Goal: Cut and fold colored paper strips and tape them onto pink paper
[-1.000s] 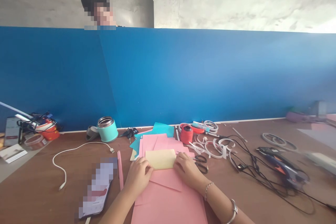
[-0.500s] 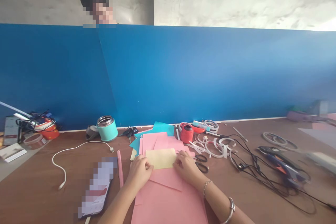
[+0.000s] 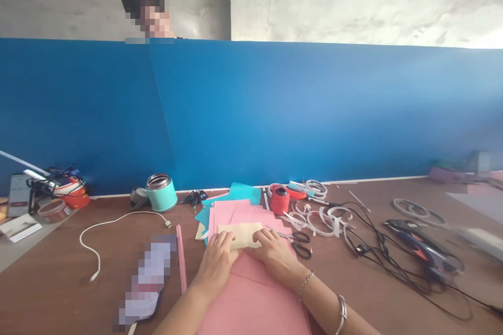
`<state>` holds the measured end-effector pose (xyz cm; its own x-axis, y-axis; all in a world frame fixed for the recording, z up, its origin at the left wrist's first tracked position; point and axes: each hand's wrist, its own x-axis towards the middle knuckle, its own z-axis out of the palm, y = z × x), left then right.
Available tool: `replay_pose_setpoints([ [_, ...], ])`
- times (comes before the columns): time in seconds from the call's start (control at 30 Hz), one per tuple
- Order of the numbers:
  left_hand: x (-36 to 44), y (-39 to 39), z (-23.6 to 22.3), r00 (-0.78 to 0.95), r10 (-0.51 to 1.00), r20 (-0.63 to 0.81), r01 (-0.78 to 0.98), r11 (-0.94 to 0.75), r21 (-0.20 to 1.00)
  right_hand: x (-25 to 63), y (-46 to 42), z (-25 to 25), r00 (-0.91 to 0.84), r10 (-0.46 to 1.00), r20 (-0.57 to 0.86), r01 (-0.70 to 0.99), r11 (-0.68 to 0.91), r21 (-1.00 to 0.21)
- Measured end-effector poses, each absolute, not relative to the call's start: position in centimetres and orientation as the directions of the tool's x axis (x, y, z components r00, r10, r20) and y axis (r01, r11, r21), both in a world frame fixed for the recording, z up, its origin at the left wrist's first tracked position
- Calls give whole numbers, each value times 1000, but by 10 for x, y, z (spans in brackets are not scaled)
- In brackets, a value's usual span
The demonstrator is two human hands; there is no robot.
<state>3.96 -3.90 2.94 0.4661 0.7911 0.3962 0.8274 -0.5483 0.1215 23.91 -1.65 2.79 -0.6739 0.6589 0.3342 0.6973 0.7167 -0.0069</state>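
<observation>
A pale yellow piece of paper is between my two hands, above a pile of pink paper sheets. My left hand grips its near left part, thumb pointing inward and fingers bent over the top. My right hand grips the near right part the same way. The paper's near edge is hidden by my fingers and thumbs. Black-handled scissors lie just right of my right hand, their blades partly covered by it. Turquoise paper sticks out behind the pink sheets.
A phone, a white cable and a turquoise cup are on the left. A red spool, tape-like white rings and a dark tool with cords are on the right. A person is behind the blue partition.
Both hands have moved inward from the yellow paper's side edges, closer together along its near edge. They cover more of the paper, and more of the scissors shows.
</observation>
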Motion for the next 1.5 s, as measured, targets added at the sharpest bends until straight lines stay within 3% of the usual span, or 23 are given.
replay_pose_setpoints([
  [0.17, 38, -42, 28, 462, 810, 360, 836, -533, 128, 241, -16, 31, -682, 668, 297, 694, 720, -24],
  [0.37, 22, -48, 30, 321, 905, 279, 911, -376, 171, 263, -11, 27, -641, 717, 275, 728, 681, -80],
  [0.57, 21, -48, 29, 252, 953, 166, 945, -280, 171, 285, -8, 22, -596, 748, 293, 770, 636, -56],
  [0.83, 18, -46, 22, 218, 961, 171, 946, -251, 206, 282, -13, 14, -552, 754, 355, 796, 604, -46],
  [1.07, 18, -46, 19, 259, 936, 236, 941, -300, 155, 270, -18, 26, -501, 730, 465, 797, 599, -82],
  [1.27, 13, -40, 15, 235, 921, 309, 942, -294, 161, 255, -10, 22, -619, 675, 401, 749, 661, 46],
  [1.37, 11, -40, 20, 199, 894, 402, 952, -273, 136, 254, -8, 21, -633, 664, 399, 749, 655, 98],
  [1.5, 16, -49, 34, 186, 792, 581, 933, -328, 148, 259, -12, 23, -638, 647, 417, 734, 674, 77],
])
